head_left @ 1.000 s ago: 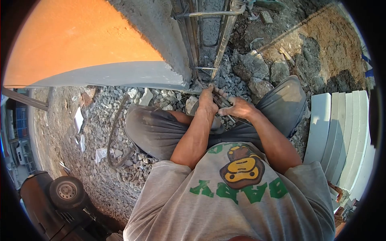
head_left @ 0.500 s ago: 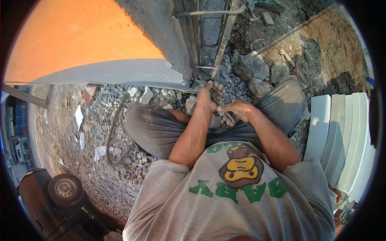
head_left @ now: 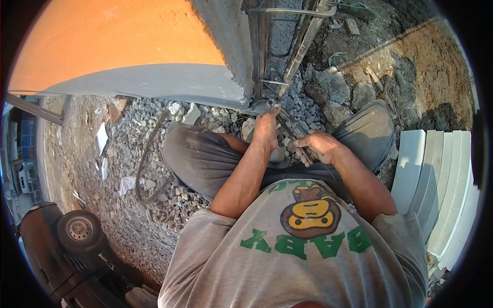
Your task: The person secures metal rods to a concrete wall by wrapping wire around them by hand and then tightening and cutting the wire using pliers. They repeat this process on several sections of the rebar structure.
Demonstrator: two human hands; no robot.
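My left hand (head_left: pixel 266 127) is closed near the foot of a rebar cage (head_left: pixel 262 46), its fingertips at the upper end of some thin dark metal strands (head_left: pixel 288 129). Lower down and to the right, my right hand (head_left: pixel 319 146) curls its fingers round the same strands. They slant down between both hands, and a fine end trails past the right palm toward my lap. Whether they are wires or the handles of a slim tool cannot be made out. Grey gravel (head_left: pixel 303 110) lies under and beyond the hands.
An orange and grey wall (head_left: pixel 154 77) stands at the upper left, close to the cage. Large rocks (head_left: pixel 334 84) lie right of the cage. Pale slabs (head_left: pixel 411 164) stack at the right. A bent rod (head_left: pixel 146 154) lies on gravel; a dark vehicle (head_left: pixel 46 246) stands lower left.
My right hand has moved slightly right and turned, drawing away from the left. The dark strands now stretch visibly between the hands. The whole view has shifted a little.
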